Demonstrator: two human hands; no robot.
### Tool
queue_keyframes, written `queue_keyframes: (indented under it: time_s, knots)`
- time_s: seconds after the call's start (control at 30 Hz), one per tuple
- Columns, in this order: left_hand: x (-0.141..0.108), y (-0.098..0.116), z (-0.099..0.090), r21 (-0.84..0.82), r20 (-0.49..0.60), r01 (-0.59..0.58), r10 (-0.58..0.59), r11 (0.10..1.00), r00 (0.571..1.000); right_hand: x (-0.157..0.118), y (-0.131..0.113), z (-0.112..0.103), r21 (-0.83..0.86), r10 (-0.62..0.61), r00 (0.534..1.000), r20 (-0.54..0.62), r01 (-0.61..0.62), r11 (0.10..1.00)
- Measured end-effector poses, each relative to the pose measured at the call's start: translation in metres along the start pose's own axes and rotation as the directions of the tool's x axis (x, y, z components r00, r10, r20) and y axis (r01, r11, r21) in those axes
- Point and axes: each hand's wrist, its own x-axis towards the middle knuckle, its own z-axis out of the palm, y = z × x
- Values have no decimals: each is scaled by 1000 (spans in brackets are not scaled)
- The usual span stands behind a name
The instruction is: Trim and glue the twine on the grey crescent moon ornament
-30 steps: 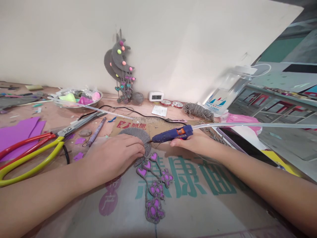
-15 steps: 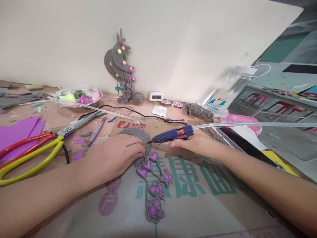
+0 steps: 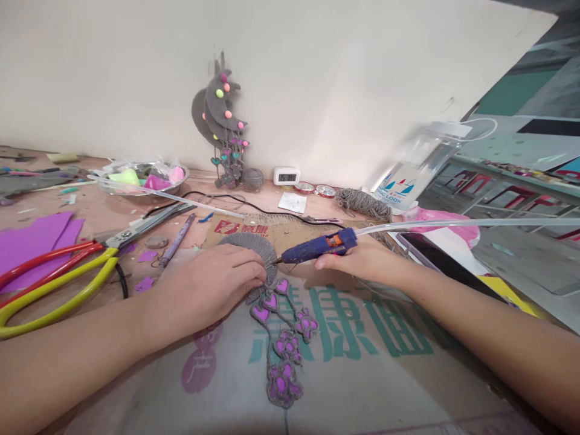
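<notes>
Surface (image 3: 267, 204): pink top, partly covered near the person by a printed clear sheet (image 3: 371, 386). Clear bottle (image 3: 419, 164) toward the back right, tilted. Scissors (image 3: 93, 292) with red and yellow handles at left, blades partly open. Bowl (image 3: 156, 193) of colored pieces behind them.

Left hand (image 3: 212, 278): fingers together, curled down over the near left part of the gray crescent (image 3: 250, 243), holding it; thumb not visible. Right hand (image 3: 369, 263): closed around the handle of the blue glue gun (image 3: 312, 246), thumb toward the crescent.

The yarn-wrapped crescent lies between the hands, under the left fingers and well apart from the right hand. Nozzle at its right edge; contact cannot be confirmed. Purple flowers (image 3: 287, 347) and smaller purple hearts (image 3: 270, 301) trail on gray cords toward the person, just beside the left fingertips at their upper end.
</notes>
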Motion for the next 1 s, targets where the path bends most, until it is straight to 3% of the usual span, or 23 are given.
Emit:
queue_keyframes:
  time_s: [0.4,0.77,1.0]
  knots:
    - [1,0,0,2,7,7,-7,1000,1000,-2,-3,-5,-36,69,997,35,-67,997]
    - [0,1,-1,13,24,15,-15,1000,1000,-2,0,-7,-18,36,997,64,-34,999]
    - [-1,1,-2,10,28,20,-20,1000,999,-7,-13,-12,-50,-29,995,98,34,998]
